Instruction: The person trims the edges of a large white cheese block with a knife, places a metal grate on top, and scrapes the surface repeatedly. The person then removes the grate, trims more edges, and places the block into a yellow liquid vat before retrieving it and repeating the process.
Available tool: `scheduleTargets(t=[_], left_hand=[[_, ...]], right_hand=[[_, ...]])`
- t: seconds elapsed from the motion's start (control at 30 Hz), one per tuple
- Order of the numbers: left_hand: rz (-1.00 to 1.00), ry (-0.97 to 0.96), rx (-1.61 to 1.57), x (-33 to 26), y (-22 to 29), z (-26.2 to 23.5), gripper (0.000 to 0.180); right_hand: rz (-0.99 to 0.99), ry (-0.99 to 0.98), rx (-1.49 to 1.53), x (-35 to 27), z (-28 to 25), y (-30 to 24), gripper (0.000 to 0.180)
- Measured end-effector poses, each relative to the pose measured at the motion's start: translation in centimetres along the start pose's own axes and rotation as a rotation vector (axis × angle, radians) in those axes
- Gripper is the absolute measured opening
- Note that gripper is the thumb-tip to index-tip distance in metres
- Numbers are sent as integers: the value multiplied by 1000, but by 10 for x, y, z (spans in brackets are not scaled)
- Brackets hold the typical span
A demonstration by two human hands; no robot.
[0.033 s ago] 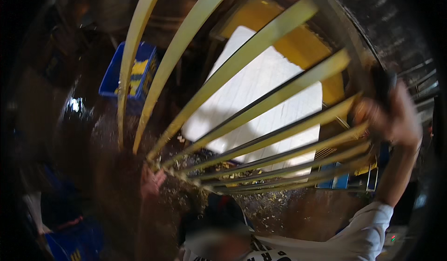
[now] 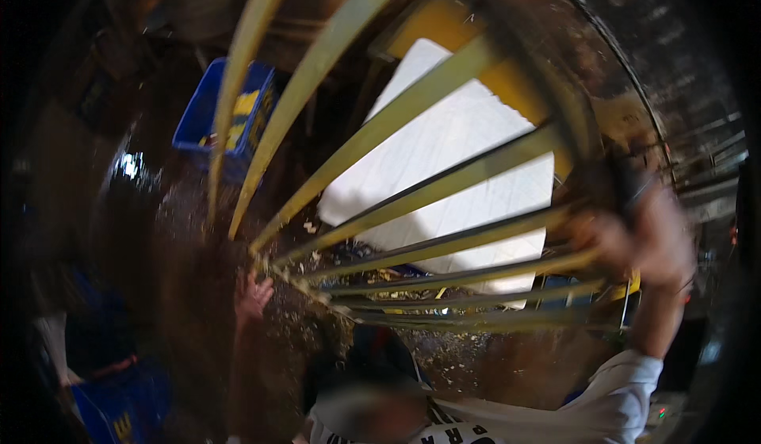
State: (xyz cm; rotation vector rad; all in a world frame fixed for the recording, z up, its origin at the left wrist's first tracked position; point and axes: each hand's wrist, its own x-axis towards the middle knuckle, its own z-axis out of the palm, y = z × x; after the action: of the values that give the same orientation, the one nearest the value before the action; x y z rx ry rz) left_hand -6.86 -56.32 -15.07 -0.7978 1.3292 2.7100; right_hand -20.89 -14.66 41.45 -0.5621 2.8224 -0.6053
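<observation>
A large slatted frame (image 2: 432, 166) with yellowish slats fans across the view, held up in front of me. Its slats run from a narrow pale rail at the lower left to a dark rail (image 2: 555, 103) at the upper right. My left hand (image 2: 254, 295) is closed at the pale rail, with its fingers on the edge. At the right, my right hand (image 2: 654, 238) is raised and curled at the dark rail's side. Motion blurs its fingers, and a dark shape beside them is too smeared to name.
Behind the slats lies a white board (image 2: 444, 174) on a yellow surface (image 2: 432, 24). A blue crate (image 2: 194, 119) with yellow pieces stands at the far left. Another blue container (image 2: 119, 400) is at the near left. Small scraps litter the dark floor (image 2: 444, 353).
The dark rail and the slats' far ends have swung down and slightly left. My right hand has moved down and left with them. The left hand has barely shifted.
</observation>
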Motion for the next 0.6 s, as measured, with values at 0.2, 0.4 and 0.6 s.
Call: scheduleTargets(t=[0.2,0.4,0.6], left_hand=[[207,88,865,-102,-104,-214,65],[-478,663,501,-382,-177,-265,48],[-968,834,79,-463,-188,-199,41]], right_hand=[[40,20,245,67,348,-18,25],[419,-54,359,180,603,50,34],[706,-383,405,181,678,102,28]])
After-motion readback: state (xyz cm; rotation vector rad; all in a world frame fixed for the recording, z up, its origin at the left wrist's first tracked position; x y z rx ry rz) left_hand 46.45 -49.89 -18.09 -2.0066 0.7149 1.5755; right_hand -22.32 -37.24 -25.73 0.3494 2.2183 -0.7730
